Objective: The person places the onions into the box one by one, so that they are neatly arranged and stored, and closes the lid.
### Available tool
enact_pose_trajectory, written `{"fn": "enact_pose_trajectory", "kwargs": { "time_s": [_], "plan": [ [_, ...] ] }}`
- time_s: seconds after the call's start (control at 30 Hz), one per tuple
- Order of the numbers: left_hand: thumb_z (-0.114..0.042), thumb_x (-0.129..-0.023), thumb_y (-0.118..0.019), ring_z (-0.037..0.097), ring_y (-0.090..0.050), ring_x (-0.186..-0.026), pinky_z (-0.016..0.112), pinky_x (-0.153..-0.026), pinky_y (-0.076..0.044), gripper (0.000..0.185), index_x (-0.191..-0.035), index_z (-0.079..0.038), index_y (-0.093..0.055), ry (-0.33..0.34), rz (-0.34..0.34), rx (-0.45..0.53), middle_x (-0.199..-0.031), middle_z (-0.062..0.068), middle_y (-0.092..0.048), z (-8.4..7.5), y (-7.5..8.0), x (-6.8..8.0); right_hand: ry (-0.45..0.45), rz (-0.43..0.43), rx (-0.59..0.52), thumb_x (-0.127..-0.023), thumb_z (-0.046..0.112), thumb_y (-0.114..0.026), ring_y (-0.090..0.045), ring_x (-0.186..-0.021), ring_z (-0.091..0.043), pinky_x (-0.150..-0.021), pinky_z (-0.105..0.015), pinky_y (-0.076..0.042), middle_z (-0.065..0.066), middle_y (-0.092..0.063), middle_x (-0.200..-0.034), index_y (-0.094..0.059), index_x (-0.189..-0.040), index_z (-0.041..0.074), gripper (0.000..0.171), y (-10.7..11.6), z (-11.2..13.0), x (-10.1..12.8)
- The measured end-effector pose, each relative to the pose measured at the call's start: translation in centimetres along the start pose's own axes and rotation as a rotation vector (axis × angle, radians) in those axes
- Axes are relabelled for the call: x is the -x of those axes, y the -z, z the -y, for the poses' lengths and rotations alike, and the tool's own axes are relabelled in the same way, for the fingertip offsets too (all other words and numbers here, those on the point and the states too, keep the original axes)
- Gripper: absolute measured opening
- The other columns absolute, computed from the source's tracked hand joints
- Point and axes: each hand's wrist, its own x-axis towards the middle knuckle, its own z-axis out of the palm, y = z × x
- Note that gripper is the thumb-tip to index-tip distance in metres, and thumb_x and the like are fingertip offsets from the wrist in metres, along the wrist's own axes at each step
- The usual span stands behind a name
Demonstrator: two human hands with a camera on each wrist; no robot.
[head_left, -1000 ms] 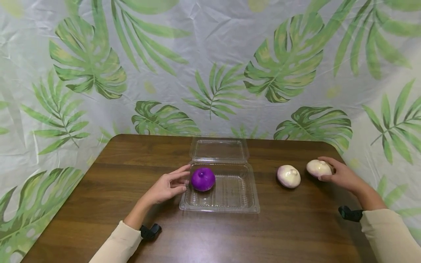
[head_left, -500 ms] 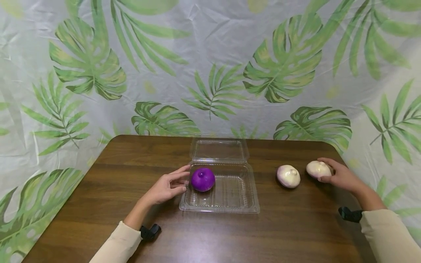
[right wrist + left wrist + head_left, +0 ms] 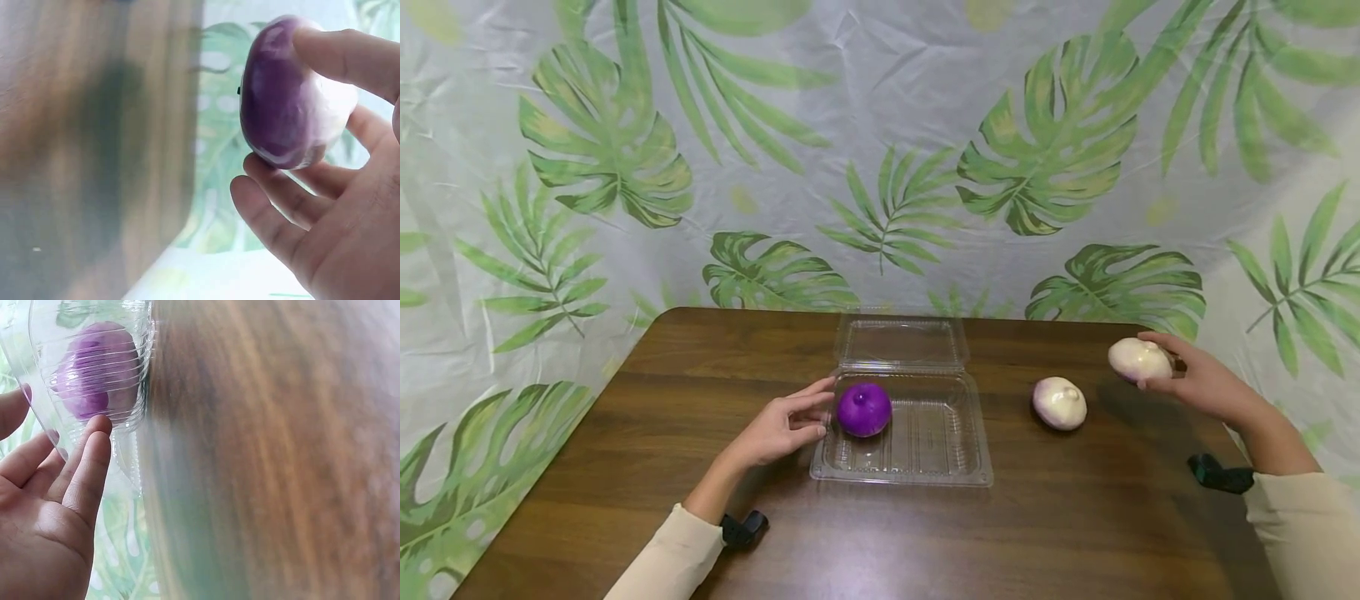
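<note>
My right hand [image 3: 1202,379] grips a white-and-purple turnip [image 3: 1138,360] between thumb and fingers, raised above the right side of the table. The right wrist view shows the thumb on one side of this turnip [image 3: 281,94] and fingers beneath it. A second turnip [image 3: 1058,403] rests on the table to its left. At the table's middle lies a clear plastic clamshell box [image 3: 898,479], lid [image 3: 901,342] back. Inside its left part sits a bright purple round vegetable [image 3: 863,409] with a stubby top. My left hand [image 3: 775,429], fingers extended, touches the box's left side.
The brown wooden table [image 3: 1000,542] has rounded far corners. Behind it hangs a pale sheet [image 3: 895,108] printed with green leaves. A dark band [image 3: 745,529] is on the left wrist, and another wrist band [image 3: 1221,475] on the right.
The right hand has lifted its turnip off the table, moving up and slightly right. The left hand, the box, the purple vegetable and the other turnip stay put.
</note>
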Motion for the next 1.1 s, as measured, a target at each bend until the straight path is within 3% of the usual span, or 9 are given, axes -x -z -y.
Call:
{"fn": "enact_pose_trajectory", "kwargs": {
  "time_s": [0.1, 0.23, 0.43, 0.47, 0.57, 0.63, 0.73, 0.93, 1.1],
  "plan": [
    [-0.001, -0.091, -0.065, 0.043, -0.061, -0.123, 0.037, -0.104, -0.054, 0.057, -0.143, 0.009, -0.045, 0.005, 0.001, 0.007, -0.162, 0.017, -0.03, 0.0, 0.0, 0.0, 0.006, 0.0, -0.02, -0.097, 0.025, -0.065, -0.04, -0.123, -0.063, -0.071, -0.034, -0.056, -0.042, -0.024, -0.149, -0.015, -0.157, -0.001, 0.082, 0.8, 0.7, 0.1],
    [-0.001, -0.092, -0.064, 0.044, -0.06, -0.123, 0.038, -0.103, -0.054, 0.057, -0.144, 0.009, -0.044, 0.001, 0.008, 0.009, -0.162, 0.018, -0.029, -0.1, 0.1, 0.0, 0.013, -0.006, -0.021, -0.097, 0.026, -0.065, -0.036, -0.125, -0.066, -0.077, -0.05, -0.056, -0.042, -0.022, -0.151, -0.014, -0.158, 0.001, 0.083, 1.3, 1.6, 0.3],
    [-0.002, -0.092, -0.064, 0.043, -0.06, -0.123, 0.037, -0.103, -0.054, 0.057, -0.144, 0.009, -0.044, 0.003, 0.009, 0.006, -0.163, 0.016, -0.029, 0.0, -0.1, -0.1, 0.077, -0.021, -0.033, -0.095, 0.021, -0.067, -0.041, -0.124, -0.062, -0.069, -0.021, -0.055, -0.039, -0.024, -0.152, -0.02, -0.156, -0.001, 0.079, 0.9, 2.4, 0.6],
    [-0.002, -0.092, -0.064, 0.043, -0.06, -0.123, 0.038, -0.103, -0.055, 0.057, -0.144, 0.009, -0.044, -0.001, 0.009, 0.003, -0.163, 0.017, -0.029, 0.0, -0.1, -0.1, 0.09, -0.026, -0.032, -0.095, 0.019, -0.067, -0.043, -0.123, -0.059, -0.067, -0.016, -0.053, -0.037, -0.026, -0.152, -0.021, -0.155, -0.001, 0.078, 0.8, 2.6, 0.6],
    [-0.002, -0.093, -0.064, 0.043, -0.06, -0.123, 0.037, -0.103, -0.055, 0.056, -0.144, 0.009, -0.044, -0.005, 0.009, -0.002, -0.163, 0.018, -0.029, 0.1, 0.0, -0.1, 0.111, -0.033, -0.019, -0.095, 0.021, -0.068, -0.051, -0.121, -0.043, -0.07, -0.016, -0.055, -0.032, -0.03, -0.152, -0.026, -0.155, 0.003, 0.075, 0.9, 3.4, 0.7],
    [-0.002, -0.093, -0.064, 0.043, -0.06, -0.123, 0.037, -0.102, -0.055, 0.056, -0.144, 0.009, -0.044, -0.008, 0.006, -0.002, -0.162, 0.018, -0.029, 0.1, 0.0, 0.0, 0.125, -0.04, 0.004, -0.094, 0.022, -0.069, -0.056, -0.117, -0.026, -0.071, -0.016, -0.055, -0.029, -0.034, -0.15, -0.029, -0.154, 0.006, 0.074, 1.0, 4.0, 0.7],
    [-0.003, -0.093, -0.064, 0.043, -0.06, -0.123, 0.038, -0.102, -0.055, 0.056, -0.144, 0.009, -0.044, -0.004, 0.005, 0.002, -0.162, 0.018, -0.029, 0.0, -0.1, 0.1, 0.148, -0.037, 0.019, -0.094, 0.022, -0.069, -0.058, -0.114, -0.017, -0.071, -0.017, -0.056, -0.029, -0.039, -0.147, -0.03, -0.154, 0.007, 0.074, 1.3, 5.0, 0.8],
    [-0.003, -0.093, -0.064, 0.044, -0.06, -0.122, 0.037, -0.102, -0.055, 0.056, -0.143, 0.01, -0.044, -0.008, 0.006, 0.005, -0.162, 0.019, -0.029, -0.1, -0.1, 0.2, 0.167, -0.051, 0.024, -0.093, 0.022, -0.07, -0.04, -0.1, 0.024, -0.072, -0.014, -0.055, -0.027, -0.044, -0.143, -0.032, -0.154, 0.009, 0.073, 1.5, 6.8, 1.1],
    [-0.001, -0.092, -0.064, 0.043, -0.061, -0.122, 0.036, -0.102, -0.056, 0.056, -0.143, 0.01, -0.044, -0.007, 0.003, 0.01, -0.162, 0.019, -0.029, 0.0, -0.2, 0.0, 0.159, -0.046, 0.018, -0.092, 0.024, -0.071, -0.042, -0.097, 0.025, -0.07, -0.018, -0.056, -0.028, -0.043, -0.144, -0.03, -0.156, 0.013, 0.076, 1.9, 7.7, 1.3]
  ]
}}
